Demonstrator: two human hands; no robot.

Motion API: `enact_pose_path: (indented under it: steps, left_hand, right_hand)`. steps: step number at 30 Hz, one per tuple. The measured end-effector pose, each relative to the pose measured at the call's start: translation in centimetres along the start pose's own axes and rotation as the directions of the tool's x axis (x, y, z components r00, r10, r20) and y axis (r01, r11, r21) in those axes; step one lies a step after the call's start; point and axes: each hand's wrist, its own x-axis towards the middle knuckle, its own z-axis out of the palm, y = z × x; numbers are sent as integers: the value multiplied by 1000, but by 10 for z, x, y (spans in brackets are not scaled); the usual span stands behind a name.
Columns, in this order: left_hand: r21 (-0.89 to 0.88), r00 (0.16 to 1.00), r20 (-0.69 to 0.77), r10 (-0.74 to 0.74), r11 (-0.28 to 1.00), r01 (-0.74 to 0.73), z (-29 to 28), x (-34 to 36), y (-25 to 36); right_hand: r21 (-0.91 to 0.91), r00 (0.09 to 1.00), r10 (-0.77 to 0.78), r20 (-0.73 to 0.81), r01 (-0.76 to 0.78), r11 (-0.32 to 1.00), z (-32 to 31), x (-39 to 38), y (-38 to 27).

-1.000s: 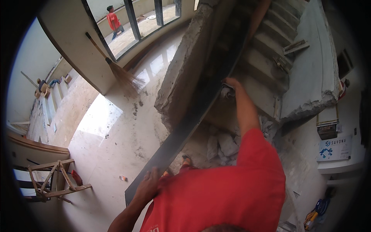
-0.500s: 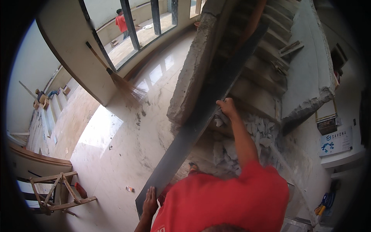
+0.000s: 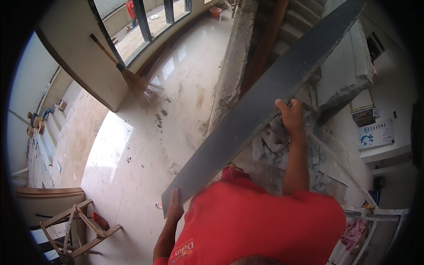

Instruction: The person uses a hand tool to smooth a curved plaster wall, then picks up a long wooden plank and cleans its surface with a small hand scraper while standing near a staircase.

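A long, dark grey slab (image 3: 260,104) slants across the view, from near my left side up to the far right over the stairs. My right hand (image 3: 292,115) grips its right-hand edge around the middle, thumb on top and the other fingers mostly hidden. At the near end, my left hand (image 3: 175,205) holds the slab's edge, with its fingers lying straight along the surface and the thumb out of sight. Beneath the slab, grey rubble (image 3: 271,141) is heaped at the foot of the concrete stairs (image 3: 298,22).
A rough-edged concrete stair side (image 3: 232,66) stands left of the steps, another broken one (image 3: 346,70) right. A broom (image 3: 132,84) leans by the window wall. A wooden trestle (image 3: 73,229) stands at lower left. Debris dots the pale floor (image 3: 145,150). A red basin (image 3: 215,12) sits far back.
The slab's far end has risen and swung right, clearing more of the left stair side. My right hand has moved right with it; my left hand stays at the near end. The view has shifted.
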Motion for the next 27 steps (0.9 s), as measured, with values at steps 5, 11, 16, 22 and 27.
enact_pose_path:
  steps: [5,11,16,22,27]
  left_hand:
    - [-16,1000,-15,21,1000,-21,-33,26,-44]
    - [211,923,366,-120,977,43,-100,107,-142]
    - [364,869,-391,305,918,-158,-267,246,-91]
    - [124,714,-564,413,898,-422,-503,372,156]
    - [-341,828,-434,356,785,-516,-631,498,279]
  right_hand:
    - [115,993,-120,-12,120,986,29,-44,-62]
    - [208,959,-268,89,245,947,100,-54,-90]
    - [337,892,-366,264,270,902,178,-47,-124]
    - [565,754,-569,328,327,758,308,-14,-149]
    - [641,636,-689,348,374,670,390,30,-157]
